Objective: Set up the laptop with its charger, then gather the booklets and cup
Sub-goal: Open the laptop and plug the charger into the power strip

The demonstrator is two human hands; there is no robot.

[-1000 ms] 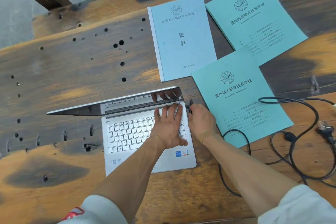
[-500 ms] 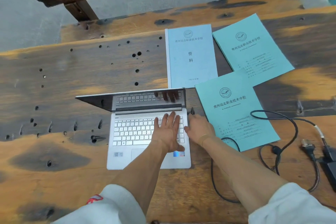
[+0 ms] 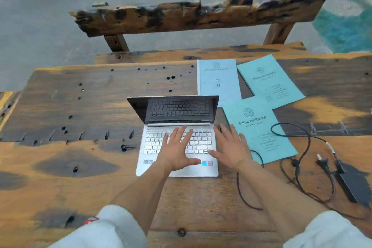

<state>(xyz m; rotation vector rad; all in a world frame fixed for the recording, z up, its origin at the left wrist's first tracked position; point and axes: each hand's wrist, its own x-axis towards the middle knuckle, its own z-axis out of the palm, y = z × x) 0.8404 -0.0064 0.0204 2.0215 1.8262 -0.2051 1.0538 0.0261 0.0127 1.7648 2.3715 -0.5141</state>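
While both hands [image 3: 177, 153] [image 3: 231, 147] lie spread, gripping nothing, laptop [image 3: 177, 171] sits mid-table

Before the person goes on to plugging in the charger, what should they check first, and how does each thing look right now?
1. laptop lid open: ok.
2. left hand and right hand free, fingers spread: ok.
3. Charger cable seated in the laptop's side: cannot tell, the right hand hides it.
4. wall plug connected to power: not ok, it lies loose on the table.
5. Screen lit: not ok, dark.
6. Cup in sight: not ok, only three booklets.
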